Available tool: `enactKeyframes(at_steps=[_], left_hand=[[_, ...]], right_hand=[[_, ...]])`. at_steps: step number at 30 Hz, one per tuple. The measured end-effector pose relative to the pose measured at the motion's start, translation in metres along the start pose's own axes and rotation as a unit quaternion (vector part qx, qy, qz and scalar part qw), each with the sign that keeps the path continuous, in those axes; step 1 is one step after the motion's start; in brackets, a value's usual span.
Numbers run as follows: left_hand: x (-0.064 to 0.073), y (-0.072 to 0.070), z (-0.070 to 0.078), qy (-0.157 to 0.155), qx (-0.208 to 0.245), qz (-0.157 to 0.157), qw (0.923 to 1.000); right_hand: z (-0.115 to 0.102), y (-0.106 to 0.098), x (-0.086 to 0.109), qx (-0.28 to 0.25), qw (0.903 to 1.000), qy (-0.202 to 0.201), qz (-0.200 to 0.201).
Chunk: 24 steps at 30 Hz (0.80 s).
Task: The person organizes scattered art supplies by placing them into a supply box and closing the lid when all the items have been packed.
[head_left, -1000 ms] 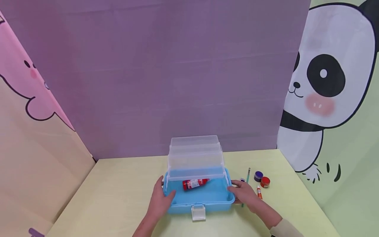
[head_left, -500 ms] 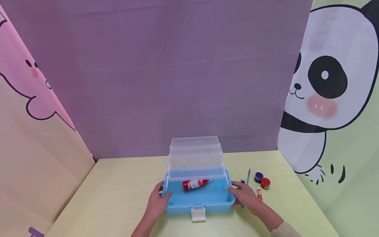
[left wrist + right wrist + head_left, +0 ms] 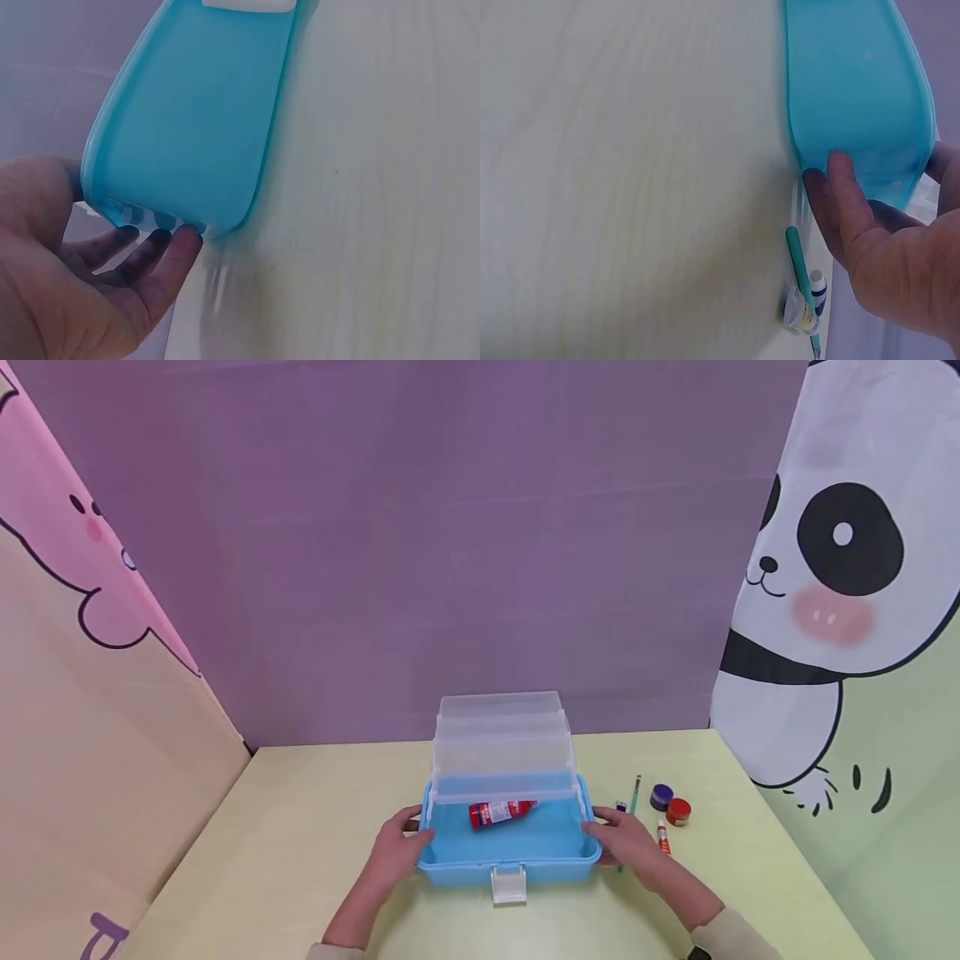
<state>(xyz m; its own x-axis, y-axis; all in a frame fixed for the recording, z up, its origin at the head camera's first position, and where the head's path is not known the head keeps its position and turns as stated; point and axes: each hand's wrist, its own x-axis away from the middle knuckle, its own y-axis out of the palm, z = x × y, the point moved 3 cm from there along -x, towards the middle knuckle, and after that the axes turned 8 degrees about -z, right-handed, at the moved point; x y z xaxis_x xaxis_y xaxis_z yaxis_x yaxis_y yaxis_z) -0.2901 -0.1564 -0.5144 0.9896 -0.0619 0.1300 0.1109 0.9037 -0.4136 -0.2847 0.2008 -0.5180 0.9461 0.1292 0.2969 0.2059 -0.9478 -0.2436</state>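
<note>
A light blue plastic case (image 3: 558,870) stands on the pale table with its clear stepped lid (image 3: 504,743) raised at the back and a white latch (image 3: 509,887) hanging at the front. Inside lies a red bottle (image 3: 498,813) with a white label, on its side. My left hand (image 3: 393,850) grips the left end, thumb at the rim; in the left wrist view its fingertips (image 3: 184,241) touch the lower end wall. At the opposite end my right hand (image 3: 628,845) holds the case likewise, its fingers (image 3: 846,187) against the outer wall.
Right of the case are a purple-lidded jar (image 3: 662,797), a red jar (image 3: 678,812), an orange-and-white tube (image 3: 663,837) and a thin green brush (image 3: 636,795). A small white-capped tube (image 3: 818,289) lies by the brush handle. A purple backdrop (image 3: 480,552) rises behind the table.
The whole scene sits slightly higher and further right in view as the head camera shifts. My left thumb has drawn back towards the case's rim. The bottle stays inside.
</note>
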Motion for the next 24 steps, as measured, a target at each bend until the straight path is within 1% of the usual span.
enactKeyframes(at_steps=[2, 5, 10, 13, 18, 24], left_hand=[[0.000, -0.001, -0.001, 0.001, -0.002, 0.001, 1.0000], [0.002, -0.002, -0.005, -0.005, 0.011, 0.004, 0.9999], [0.002, -0.002, -0.005, -0.001, 0.033, 0.000, 0.9994], [-0.001, -0.002, -0.003, 0.003, 0.029, -0.001, 0.9996], [-0.007, -0.001, -0.001, 0.006, 0.010, 0.001, 0.9999], [-0.009, 0.001, -0.002, 0.001, 0.019, 0.019, 0.9997]], right_hand=[[0.001, 0.001, 0.001, 0.004, 1.0000, 0.006, -0.003], [0.002, 0.004, 0.002, 0.001, 0.9999, 0.010, -0.007], [0.003, 0.005, 0.004, -0.013, 0.9999, 0.003, -0.007], [0.002, 0.003, 0.003, -0.016, 0.9998, -0.002, -0.008], [0.000, 0.001, 0.002, -0.017, 0.9998, -0.008, -0.005], [-0.002, -0.001, 0.002, -0.016, 0.9998, -0.007, -0.005]])
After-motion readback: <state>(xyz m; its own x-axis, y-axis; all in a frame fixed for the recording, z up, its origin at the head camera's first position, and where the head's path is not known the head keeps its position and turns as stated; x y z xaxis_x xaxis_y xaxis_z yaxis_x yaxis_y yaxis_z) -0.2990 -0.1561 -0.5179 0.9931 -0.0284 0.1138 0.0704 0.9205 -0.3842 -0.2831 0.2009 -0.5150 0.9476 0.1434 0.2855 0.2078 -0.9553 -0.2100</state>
